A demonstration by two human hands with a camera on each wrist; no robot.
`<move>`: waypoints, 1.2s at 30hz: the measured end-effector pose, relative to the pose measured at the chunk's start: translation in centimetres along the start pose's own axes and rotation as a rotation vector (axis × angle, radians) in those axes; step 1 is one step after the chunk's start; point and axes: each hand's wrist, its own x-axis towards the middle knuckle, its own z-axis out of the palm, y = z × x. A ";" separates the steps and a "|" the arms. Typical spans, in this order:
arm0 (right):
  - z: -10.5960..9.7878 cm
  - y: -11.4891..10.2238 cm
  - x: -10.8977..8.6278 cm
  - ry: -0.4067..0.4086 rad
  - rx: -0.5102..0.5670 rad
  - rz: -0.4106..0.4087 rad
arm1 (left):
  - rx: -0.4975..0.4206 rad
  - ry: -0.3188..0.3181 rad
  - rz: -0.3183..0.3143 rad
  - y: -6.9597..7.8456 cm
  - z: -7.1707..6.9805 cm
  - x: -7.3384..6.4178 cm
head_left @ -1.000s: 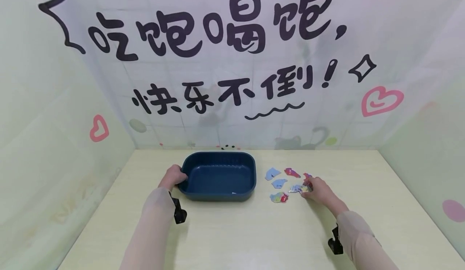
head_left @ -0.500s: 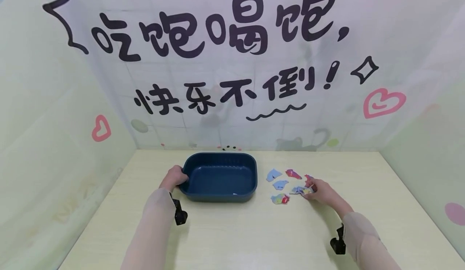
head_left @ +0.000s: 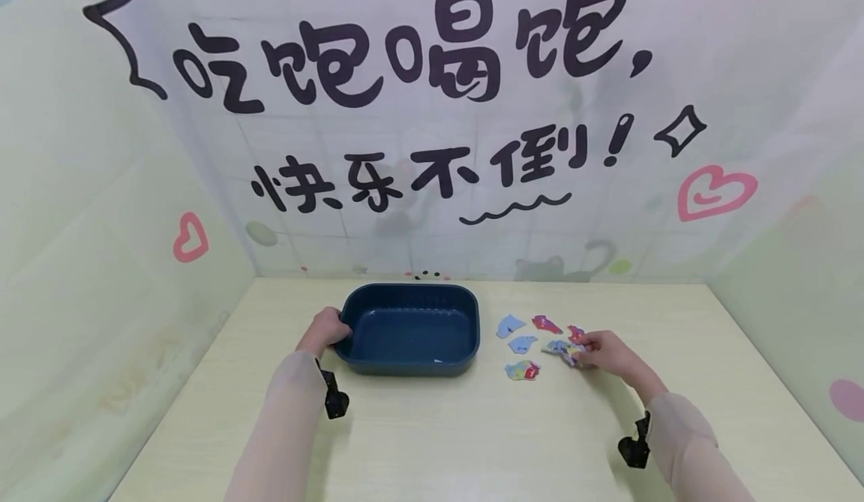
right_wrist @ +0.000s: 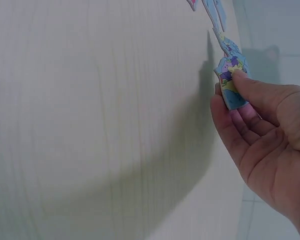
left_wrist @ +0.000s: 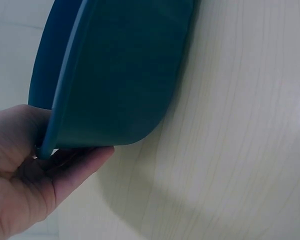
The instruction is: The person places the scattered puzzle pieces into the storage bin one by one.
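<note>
My left hand (head_left: pixel 327 329) grips the left end of a dark blue rectangular tub (head_left: pixel 408 369). In the left wrist view the thumb lies over the tub's rim (left_wrist: pixel 65 75) and the fingers sit against the outer wall. My right hand (head_left: pixel 614 356) pinches a flat, map-like puzzle piece (right_wrist: pixel 233 89) in blue, yellow and purple between thumb and fingers. Just beyond it, a light blue patterned piece (right_wrist: pixel 231 47) overlaps its edge in the right wrist view. A small red piece (head_left: pixel 575 332) lies at the fingertips in the head view.
Two light blue pieces (head_left: pixel 510 326), a red one (head_left: pixel 547 324) and a multicoloured one (head_left: pixel 523 371) lie between the tub and my right hand on the pale wooden table (head_left: pixel 432 442). A printed curtain (head_left: pixel 378 127) with black lettering stands behind the table.
My right hand has shifted slightly to the right, and more of the pinched puzzle piece now shows beside the patterned one. The left hand keeps its hold on the tub.
</note>
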 end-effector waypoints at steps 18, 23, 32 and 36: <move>-0.4 -1.2 0.8 -0.031 0.049 0.037 | -0.009 0.010 0.011 0.0 0.0 -0.3; -0.2 -2.0 1.3 -0.034 0.050 0.034 | -0.010 0.012 0.015 0.0 0.0 -0.3; 0.3 -4.4 3.1 -0.051 0.043 -0.002 | -0.028 0.011 -0.006 -0.2 0.1 0.2; 0.5 -5.6 3.8 -0.048 0.020 0.018 | -0.032 0.009 -0.015 -0.3 0.3 0.3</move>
